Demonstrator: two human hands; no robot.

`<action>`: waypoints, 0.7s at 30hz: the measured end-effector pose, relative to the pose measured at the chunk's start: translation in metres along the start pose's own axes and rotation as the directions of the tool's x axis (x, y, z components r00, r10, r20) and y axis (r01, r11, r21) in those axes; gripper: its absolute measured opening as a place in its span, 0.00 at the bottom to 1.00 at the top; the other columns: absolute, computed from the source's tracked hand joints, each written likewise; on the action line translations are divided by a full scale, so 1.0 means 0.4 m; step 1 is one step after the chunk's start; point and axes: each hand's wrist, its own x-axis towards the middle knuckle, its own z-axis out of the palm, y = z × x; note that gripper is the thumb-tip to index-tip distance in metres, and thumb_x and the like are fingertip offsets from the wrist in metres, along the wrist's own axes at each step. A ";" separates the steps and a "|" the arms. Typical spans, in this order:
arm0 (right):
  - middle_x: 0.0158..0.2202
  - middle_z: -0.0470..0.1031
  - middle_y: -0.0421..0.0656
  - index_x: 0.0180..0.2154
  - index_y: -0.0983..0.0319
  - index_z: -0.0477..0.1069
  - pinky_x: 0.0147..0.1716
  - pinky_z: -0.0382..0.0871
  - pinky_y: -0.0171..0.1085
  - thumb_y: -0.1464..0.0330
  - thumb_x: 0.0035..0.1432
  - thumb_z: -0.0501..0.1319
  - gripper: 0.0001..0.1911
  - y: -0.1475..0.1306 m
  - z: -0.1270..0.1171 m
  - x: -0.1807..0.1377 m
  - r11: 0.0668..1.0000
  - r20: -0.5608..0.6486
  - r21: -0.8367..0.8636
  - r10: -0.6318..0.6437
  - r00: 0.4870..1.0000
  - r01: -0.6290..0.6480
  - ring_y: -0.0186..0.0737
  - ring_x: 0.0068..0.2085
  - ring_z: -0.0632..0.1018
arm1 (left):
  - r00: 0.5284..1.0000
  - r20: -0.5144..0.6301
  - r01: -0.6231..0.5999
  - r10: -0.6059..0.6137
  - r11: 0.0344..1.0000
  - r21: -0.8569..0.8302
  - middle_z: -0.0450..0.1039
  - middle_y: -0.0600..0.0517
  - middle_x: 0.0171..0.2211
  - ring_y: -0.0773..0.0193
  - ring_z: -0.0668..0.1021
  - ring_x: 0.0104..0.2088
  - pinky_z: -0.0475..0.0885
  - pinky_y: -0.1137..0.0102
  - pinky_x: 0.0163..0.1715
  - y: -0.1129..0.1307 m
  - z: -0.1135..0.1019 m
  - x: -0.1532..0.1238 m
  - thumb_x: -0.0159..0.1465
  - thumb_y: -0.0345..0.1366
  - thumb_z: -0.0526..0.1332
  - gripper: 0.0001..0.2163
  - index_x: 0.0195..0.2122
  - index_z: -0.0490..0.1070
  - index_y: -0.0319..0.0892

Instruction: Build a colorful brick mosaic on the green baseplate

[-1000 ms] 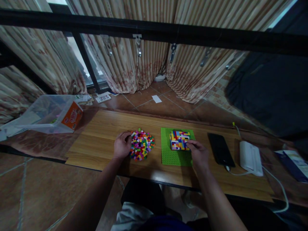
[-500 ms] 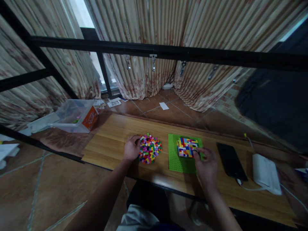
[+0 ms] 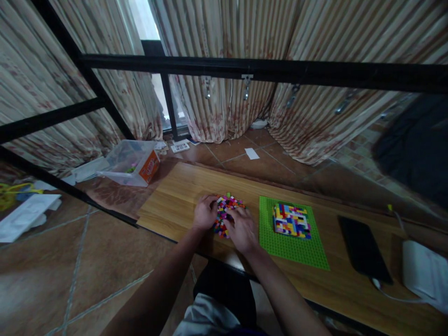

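A heap of small multicoloured bricks [image 3: 227, 205] lies on the wooden tabletop [image 3: 182, 191]. My left hand [image 3: 205, 212] rests at the heap's left edge with its fingers curled onto the bricks. My right hand [image 3: 242, 227] lies on the heap's right side, fingers bent down into it; what they hold, if anything, is hidden. To the right sits a green baseplate [image 3: 294, 242] carrying a flat multicoloured brick block [image 3: 291, 220]; neither hand touches it.
A black phone [image 3: 364, 249] and a white box [image 3: 425, 275] with cables lie at the right. A clear plastic tub [image 3: 131, 163] with an orange label stands on the floor beyond the table's left end. A black metal rail [image 3: 245, 67] crosses ahead of the curtains.
My right hand left the brick block on the green plate and moved left onto the loose heap. The view swung left; my left hand stayed at the heap.
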 end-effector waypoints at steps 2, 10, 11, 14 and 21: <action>0.41 0.75 0.49 0.42 0.60 0.76 0.49 0.65 0.47 0.68 0.61 0.59 0.10 -0.007 0.003 0.020 0.999 0.050 -0.042 0.004 0.999 -0.001 0.50 0.46 0.72 | 1.000 -0.001 0.001 -0.001 1.000 -0.002 0.78 0.48 0.39 0.59 0.78 0.42 0.75 0.63 0.47 -0.002 0.001 0.000 0.62 0.27 0.57 0.09 0.37 0.76 0.43; 0.41 0.77 0.47 0.39 0.59 0.77 0.47 0.68 0.44 0.72 0.61 0.57 0.10 0.002 -0.016 0.024 0.999 0.017 0.005 0.035 0.999 -0.035 0.48 0.45 0.75 | 1.000 0.008 -0.005 0.006 1.000 -0.025 0.78 0.47 0.39 0.57 0.78 0.42 0.74 0.60 0.48 0.005 -0.009 0.006 0.62 0.30 0.56 0.09 0.37 0.75 0.43; 0.41 0.77 0.47 0.40 0.59 0.76 0.46 0.68 0.44 0.71 0.62 0.56 0.11 0.007 -0.029 0.015 0.997 -0.022 0.058 0.047 0.999 -0.046 0.47 0.44 0.76 | 1.000 0.009 -0.006 0.006 1.000 -0.024 0.78 0.47 0.39 0.57 0.78 0.42 0.74 0.60 0.48 0.006 -0.010 0.007 0.62 0.30 0.56 0.09 0.37 0.75 0.43; 0.40 0.79 0.46 0.42 0.59 0.76 0.44 0.70 0.42 0.69 0.63 0.54 0.12 0.036 -0.078 -0.026 0.962 -0.146 0.256 0.138 0.980 -0.097 0.44 0.41 0.78 | 1.000 0.015 -0.005 0.006 1.000 -0.018 0.78 0.47 0.39 0.57 0.78 0.43 0.74 0.60 0.48 0.007 -0.011 0.008 0.62 0.31 0.56 0.09 0.38 0.76 0.43; 0.40 0.81 0.47 0.38 0.60 0.78 0.45 0.72 0.45 0.60 0.59 0.59 0.14 0.195 -0.196 -0.134 0.870 -0.330 0.395 0.434 0.839 -0.294 0.46 0.41 0.80 | 0.999 0.026 0.025 -0.024 1.000 -0.014 0.78 0.46 0.40 0.56 0.78 0.43 0.74 0.59 0.49 0.007 -0.008 0.008 0.62 0.32 0.56 0.09 0.38 0.76 0.42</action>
